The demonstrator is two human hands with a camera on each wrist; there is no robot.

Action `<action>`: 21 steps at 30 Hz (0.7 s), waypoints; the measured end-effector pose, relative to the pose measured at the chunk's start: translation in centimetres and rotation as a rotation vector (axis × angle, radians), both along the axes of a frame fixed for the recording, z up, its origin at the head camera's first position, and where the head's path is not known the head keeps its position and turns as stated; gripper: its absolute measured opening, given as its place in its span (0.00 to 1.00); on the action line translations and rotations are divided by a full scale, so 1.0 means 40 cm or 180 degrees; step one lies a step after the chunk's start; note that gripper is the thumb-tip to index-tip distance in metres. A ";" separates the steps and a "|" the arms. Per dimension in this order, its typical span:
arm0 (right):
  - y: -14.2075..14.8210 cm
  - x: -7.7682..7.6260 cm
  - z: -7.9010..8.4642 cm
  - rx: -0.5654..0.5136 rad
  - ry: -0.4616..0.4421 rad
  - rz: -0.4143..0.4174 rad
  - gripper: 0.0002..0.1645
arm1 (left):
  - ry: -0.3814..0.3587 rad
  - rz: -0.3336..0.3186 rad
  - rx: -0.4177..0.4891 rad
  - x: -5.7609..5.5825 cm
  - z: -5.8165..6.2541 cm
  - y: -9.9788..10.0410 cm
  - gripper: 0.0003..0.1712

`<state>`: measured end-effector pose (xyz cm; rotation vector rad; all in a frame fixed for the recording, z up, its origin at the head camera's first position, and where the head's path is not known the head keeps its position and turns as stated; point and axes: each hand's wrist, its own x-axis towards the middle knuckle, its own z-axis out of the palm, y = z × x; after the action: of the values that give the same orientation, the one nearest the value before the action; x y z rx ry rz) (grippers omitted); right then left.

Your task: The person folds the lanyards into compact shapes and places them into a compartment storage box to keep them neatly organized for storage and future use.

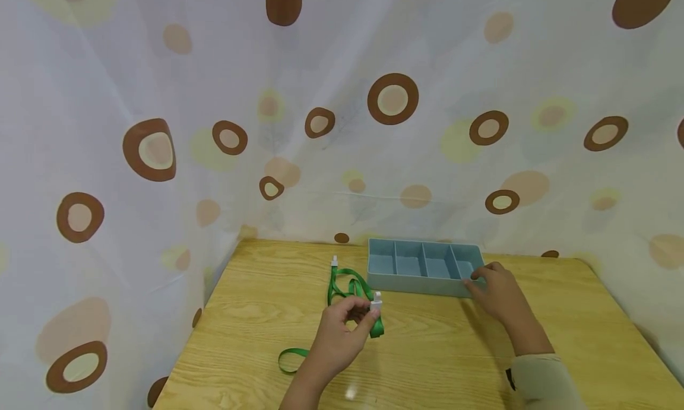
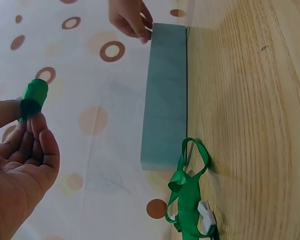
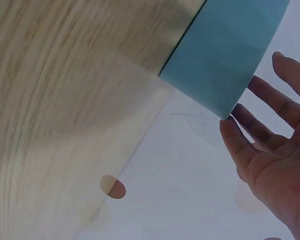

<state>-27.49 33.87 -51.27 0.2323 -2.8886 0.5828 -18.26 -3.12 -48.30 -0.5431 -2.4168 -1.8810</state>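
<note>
My left hand [image 1: 339,336] pinches a green lanyard [image 2: 36,95] between thumb and fingertips above the table. The lanyard is wound into a small roll, and its white plastic clip [image 1: 376,304] points up. To the right, my right hand [image 1: 502,297] is at the right end of a blue-grey divided box [image 1: 417,284]. In the right wrist view the fingertips [image 3: 230,127] touch the box's corner and edge, with the thumb apart. Another green lanyard [image 2: 189,205] lies loosely looped left of the box, with a white clip [image 1: 334,261].
Both stand on a wood-grain table [image 1: 256,303]. A green ribbon loop [image 1: 282,365] lies near the left forearm, partly hidden behind it. A white curtain [image 1: 331,42] with brown circles hangs behind the table and at its sides. The box's compartments show bare floors.
</note>
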 end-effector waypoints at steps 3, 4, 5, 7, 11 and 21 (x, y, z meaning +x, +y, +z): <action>-0.002 -0.012 0.002 0.0066 -0.0032 -0.0008 0.23 | 0.0016 -0.0024 -0.0029 0.000 0.003 0.003 0.10; -0.002 -0.014 0.002 0.0086 -0.0036 -0.0010 0.23 | 0.0014 -0.0032 -0.0036 0.001 0.004 0.004 0.10; -0.003 -0.017 0.002 0.0110 -0.0042 -0.0011 0.24 | 0.0012 -0.0040 -0.0042 0.001 0.005 0.005 0.10; -0.003 -0.021 0.004 0.0153 -0.0053 -0.0014 0.27 | -0.0002 -0.0052 -0.0044 0.002 0.006 0.006 0.10; -0.001 -0.028 0.012 0.0155 -0.0176 -0.0066 0.37 | -0.0021 -0.0084 -0.0039 0.003 0.006 0.010 0.11; 0.006 -0.037 0.033 0.0257 -0.0446 -0.0171 0.46 | -0.0133 -0.0139 -0.0032 0.006 0.007 0.020 0.11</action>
<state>-28.98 34.13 -49.97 0.1294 -3.0466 0.4922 -18.04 -2.30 -48.02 -0.5674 -2.4615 -1.9170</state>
